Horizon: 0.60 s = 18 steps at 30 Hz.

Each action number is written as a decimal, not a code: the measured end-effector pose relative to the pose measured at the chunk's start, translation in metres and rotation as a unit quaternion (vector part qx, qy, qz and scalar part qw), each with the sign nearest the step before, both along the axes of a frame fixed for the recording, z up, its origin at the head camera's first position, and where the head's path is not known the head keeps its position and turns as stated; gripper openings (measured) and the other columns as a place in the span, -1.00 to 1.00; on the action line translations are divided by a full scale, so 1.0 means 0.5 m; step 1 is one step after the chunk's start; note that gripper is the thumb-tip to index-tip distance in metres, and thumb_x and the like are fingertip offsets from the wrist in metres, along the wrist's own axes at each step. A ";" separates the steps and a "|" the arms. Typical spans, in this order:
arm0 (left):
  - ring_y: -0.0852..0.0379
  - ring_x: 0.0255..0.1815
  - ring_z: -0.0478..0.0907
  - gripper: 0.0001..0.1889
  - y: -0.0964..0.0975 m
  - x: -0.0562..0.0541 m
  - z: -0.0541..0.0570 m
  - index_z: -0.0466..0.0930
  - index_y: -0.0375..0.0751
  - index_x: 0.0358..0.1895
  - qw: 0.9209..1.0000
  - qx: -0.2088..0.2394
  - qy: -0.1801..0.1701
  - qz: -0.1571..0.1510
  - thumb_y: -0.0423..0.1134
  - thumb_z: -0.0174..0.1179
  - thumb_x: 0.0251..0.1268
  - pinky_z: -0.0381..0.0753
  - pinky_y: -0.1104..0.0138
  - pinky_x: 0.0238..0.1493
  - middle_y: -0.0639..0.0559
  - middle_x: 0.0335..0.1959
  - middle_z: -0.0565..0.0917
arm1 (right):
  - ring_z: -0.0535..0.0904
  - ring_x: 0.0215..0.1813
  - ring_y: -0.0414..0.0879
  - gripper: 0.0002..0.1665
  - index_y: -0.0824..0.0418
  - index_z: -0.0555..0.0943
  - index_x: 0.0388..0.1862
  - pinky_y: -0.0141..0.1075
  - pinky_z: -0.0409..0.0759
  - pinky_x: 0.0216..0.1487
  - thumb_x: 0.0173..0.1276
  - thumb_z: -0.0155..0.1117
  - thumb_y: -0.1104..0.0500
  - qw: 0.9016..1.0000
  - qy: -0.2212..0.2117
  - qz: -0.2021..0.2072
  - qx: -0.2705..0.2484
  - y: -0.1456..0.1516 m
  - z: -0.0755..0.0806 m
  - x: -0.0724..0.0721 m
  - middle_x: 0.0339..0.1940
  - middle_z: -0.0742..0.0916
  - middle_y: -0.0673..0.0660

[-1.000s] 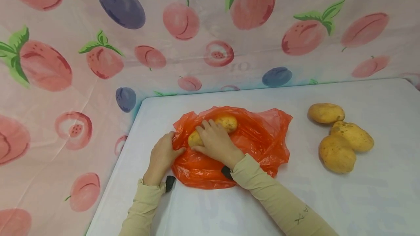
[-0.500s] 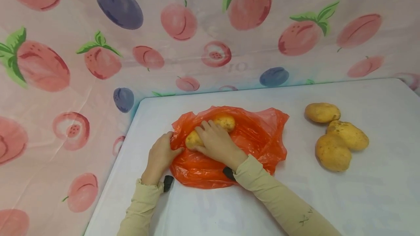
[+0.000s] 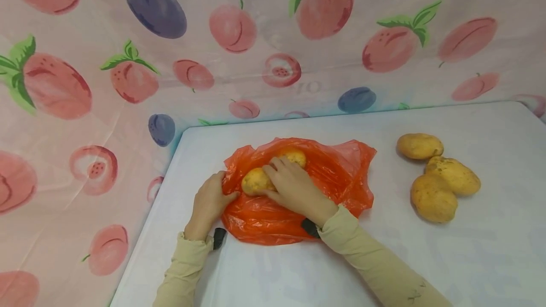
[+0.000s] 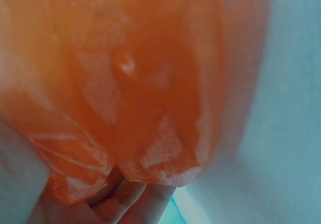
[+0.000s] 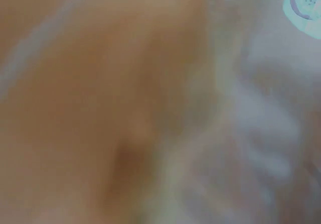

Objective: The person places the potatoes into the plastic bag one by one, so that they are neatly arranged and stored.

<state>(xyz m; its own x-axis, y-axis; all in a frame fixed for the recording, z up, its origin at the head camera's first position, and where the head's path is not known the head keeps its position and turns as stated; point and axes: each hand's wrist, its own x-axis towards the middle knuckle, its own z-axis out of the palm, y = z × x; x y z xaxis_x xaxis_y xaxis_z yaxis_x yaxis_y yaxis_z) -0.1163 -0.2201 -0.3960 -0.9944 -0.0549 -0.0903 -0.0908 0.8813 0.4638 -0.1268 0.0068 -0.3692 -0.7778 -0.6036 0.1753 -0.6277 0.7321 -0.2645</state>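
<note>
An orange-red plastic bag [image 3: 332,188] lies spread and crumpled on the white table. My left hand [image 3: 210,202] grips its left edge, thumb on top and fingers at the outer side; the left wrist view shows the fingers [image 4: 145,201] under the bag's film [image 4: 160,98]. Two potatoes rest in the bag: a near one [image 3: 254,182] and a farther one [image 3: 297,157], both partly covered by my right hand [image 3: 294,186]. That hand lies over the near potato's right end, fingers loosely bent and touching it. Blur hides its contact in the right wrist view.
Three loose potatoes lie to the right on the white table [image 3: 426,259]: one at the back [image 3: 420,146], and two touching in front, a spotted one [image 3: 456,176] and a rounder one [image 3: 433,199]. A fruit-print cloth [image 3: 256,79] hangs behind and at left.
My right hand has slid back to the right over the near potato, uncovering more of it. The potatoes in the bag look unmoved, and the left hand keeps its place on the bag.
</note>
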 end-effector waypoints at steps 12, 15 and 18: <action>-0.18 0.04 0.55 -0.38 -0.003 0.002 0.002 0.41 -0.35 0.25 1.000 -0.016 0.002 -0.008 -0.17 0.41 0.18 0.58 -0.06 0.13 -0.24 0.07 0.61 | 0.46 0.32 0.10 -0.35 0.19 0.50 0.31 0.00 0.48 0.34 0.33 0.38 -0.06 1.000 -0.002 -0.012 0.007 0.042 0.008 0.016 0.26 0.57 0.18; -0.18 0.03 0.55 -0.38 -0.002 0.001 0.003 0.41 -0.35 0.25 1.000 -0.018 0.005 -0.009 -0.17 0.42 0.18 0.58 -0.06 0.13 -0.24 0.06 0.62 | 0.44 0.35 0.10 -0.28 0.18 0.46 0.37 0.02 0.49 0.34 0.32 0.39 -0.06 1.000 -0.004 -0.015 0.012 0.054 0.013 0.018 0.30 0.56 0.18; -0.18 0.01 0.56 -0.39 -0.001 0.001 0.003 0.42 -0.35 0.24 1.000 -0.019 0.007 -0.010 -0.17 0.42 0.17 0.59 -0.06 0.12 -0.23 0.05 0.63 | 0.42 0.35 0.10 -0.24 0.17 0.42 0.42 0.03 0.51 0.31 0.31 0.40 -0.06 1.000 -0.004 -0.018 0.014 0.065 0.016 0.019 0.32 0.54 0.18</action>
